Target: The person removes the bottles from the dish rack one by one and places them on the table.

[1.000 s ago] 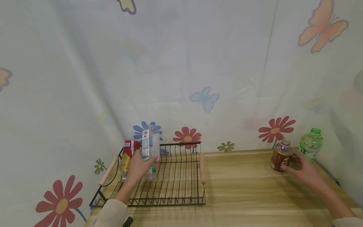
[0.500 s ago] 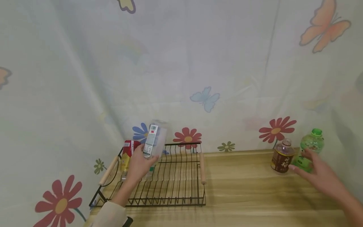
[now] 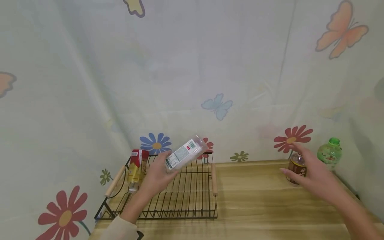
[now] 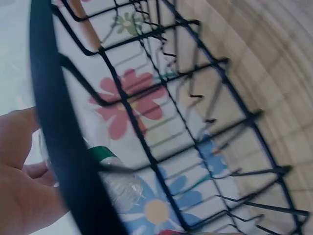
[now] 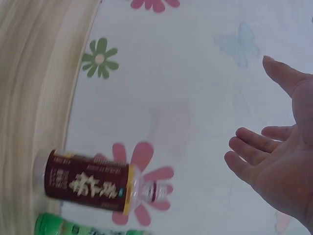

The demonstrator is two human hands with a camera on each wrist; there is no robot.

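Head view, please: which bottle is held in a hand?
The clear plastic bottle with the white label: the left hand grips it, tilted. The dark-brown-labelled plastic bottle and the green plastic bottle stand at the right, gripped by no hand.

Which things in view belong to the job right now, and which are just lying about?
Likely in the job:
clear labelled bottle, gripped by the left hand
black wire rack

Apparently just lying about:
maroon-labelled bottle, untouched, near the open right hand
green bottle
red-and-gold-labelled item in the rack
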